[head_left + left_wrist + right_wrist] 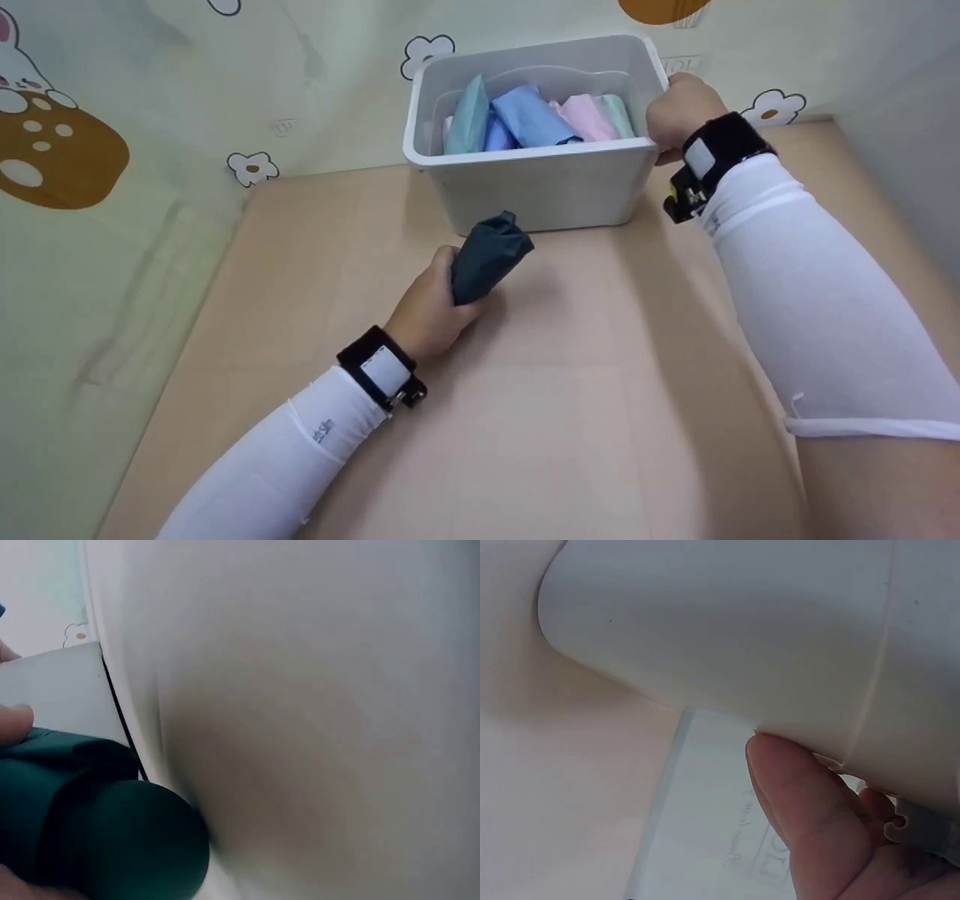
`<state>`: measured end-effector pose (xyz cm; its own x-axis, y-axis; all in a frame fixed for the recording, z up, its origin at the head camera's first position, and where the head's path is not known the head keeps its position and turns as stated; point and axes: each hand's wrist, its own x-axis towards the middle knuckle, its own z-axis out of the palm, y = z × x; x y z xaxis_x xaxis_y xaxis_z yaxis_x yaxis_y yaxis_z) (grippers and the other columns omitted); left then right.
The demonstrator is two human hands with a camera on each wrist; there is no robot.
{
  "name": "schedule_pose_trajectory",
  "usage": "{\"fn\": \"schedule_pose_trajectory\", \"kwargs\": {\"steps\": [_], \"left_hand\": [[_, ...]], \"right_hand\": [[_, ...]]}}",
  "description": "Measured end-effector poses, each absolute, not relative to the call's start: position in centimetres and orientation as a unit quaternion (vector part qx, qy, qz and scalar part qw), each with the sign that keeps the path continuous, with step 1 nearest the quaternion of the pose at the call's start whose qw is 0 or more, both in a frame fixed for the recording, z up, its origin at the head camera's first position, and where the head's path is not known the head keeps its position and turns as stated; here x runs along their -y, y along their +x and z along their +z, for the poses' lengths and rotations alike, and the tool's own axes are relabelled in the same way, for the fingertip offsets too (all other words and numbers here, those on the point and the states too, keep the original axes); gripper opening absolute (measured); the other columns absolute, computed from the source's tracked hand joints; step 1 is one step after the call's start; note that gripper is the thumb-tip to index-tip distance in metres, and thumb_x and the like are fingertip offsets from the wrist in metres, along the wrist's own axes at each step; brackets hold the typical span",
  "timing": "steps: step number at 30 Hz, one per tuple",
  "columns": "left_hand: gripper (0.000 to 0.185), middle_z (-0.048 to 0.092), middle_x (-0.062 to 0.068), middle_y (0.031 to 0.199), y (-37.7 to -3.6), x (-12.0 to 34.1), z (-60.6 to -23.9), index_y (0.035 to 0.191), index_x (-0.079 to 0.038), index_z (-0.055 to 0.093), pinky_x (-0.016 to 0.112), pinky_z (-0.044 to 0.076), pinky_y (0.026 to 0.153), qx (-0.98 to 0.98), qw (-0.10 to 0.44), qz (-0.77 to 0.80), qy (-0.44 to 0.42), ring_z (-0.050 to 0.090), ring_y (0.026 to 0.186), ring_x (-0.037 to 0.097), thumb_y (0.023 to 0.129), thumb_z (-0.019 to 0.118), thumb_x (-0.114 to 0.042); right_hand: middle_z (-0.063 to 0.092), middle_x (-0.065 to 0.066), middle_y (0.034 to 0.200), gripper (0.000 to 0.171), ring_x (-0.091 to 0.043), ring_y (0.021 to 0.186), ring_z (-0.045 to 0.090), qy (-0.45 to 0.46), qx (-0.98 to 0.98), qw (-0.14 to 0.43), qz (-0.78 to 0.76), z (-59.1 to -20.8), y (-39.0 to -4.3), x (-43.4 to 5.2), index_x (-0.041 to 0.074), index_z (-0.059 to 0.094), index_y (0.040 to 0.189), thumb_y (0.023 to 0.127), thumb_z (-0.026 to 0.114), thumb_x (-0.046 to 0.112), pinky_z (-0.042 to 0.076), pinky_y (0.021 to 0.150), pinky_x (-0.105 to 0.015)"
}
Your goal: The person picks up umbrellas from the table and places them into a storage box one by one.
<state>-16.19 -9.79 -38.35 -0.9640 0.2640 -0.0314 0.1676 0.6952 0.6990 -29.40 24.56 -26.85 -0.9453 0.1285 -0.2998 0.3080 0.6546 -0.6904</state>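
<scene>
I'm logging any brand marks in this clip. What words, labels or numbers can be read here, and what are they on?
None can be read for certain.
Small grey print on the left sleeve: too small to read.
Small mark on the right sleeve: too small to read.
Faint print on the sheet under the white bin: blurred.
Square marks on the wall covering: illegible.

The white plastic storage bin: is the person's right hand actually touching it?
Touching. In the head view the right hand grips the white plastic storage bin at its rim; the right wrist view shows fingers against its wall.
</scene>
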Motion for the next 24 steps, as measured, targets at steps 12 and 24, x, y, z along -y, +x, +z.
{"fn": "schedule_pose_trajectory", "kwargs": {"steps": [12,24], "left_hand": [[0.073,0.056,0.015,0.143,-17.3,8.2,-30.6,0.155,-0.009,0.028,0.051,0.051,0.111,-0.899,0.001,0.390,0.201,0.060,0.126,0.027,0.100,0.071,-0.031],[0.091,0.047,0.012,0.149,-22.4,3.9,-23.9,0.161,-0.012,0.011,0.031,0.053,0.104,-0.830,-0.056,0.532,0.160,0.059,0.126,0.017,0.096,0.074,-0.025]], "right_hand": [[0.044,-0.021,0.159,0.061,-0.040,0.136,0.057,0.124,-0.901,0.105,-0.403,-26.9,-29.2,-24.9,0.005,0.026,0.163,0.105,0.038,0.012,0.065,0.084,-0.041],[0.042,-0.018,0.161,0.062,-0.037,0.139,0.053,0.132,-0.895,0.116,-0.411,-26.8,-29.2,-24.8,0.006,0.026,0.163,0.104,0.040,0.012,0.065,0.084,-0.041]]}}
